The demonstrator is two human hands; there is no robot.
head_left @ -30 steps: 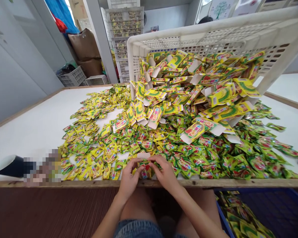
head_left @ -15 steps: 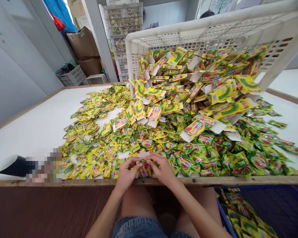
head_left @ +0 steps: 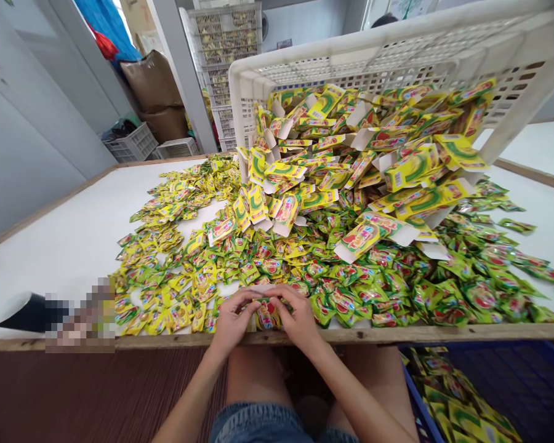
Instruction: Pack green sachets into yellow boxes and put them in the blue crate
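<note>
Both hands, left (head_left: 231,320) and right (head_left: 298,317), pinch one small carton (head_left: 266,307) between their fingers at the table's (head_left: 50,246) six o'clock edge.

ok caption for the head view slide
Both hands, left hand and right hand, hold a small carton at the table edge before heaped sachets and a tipped crate.

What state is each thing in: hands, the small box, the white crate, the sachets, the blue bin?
Left hand: gripping small yellow-green cardboard box.
Right hand: gripping the same box.
White plastic lattice crate: tipped on its side, spilling boxes.
Green-yellow foil sachets: loose on white table.
Blue plastic bin: open, partly filled.
</note>
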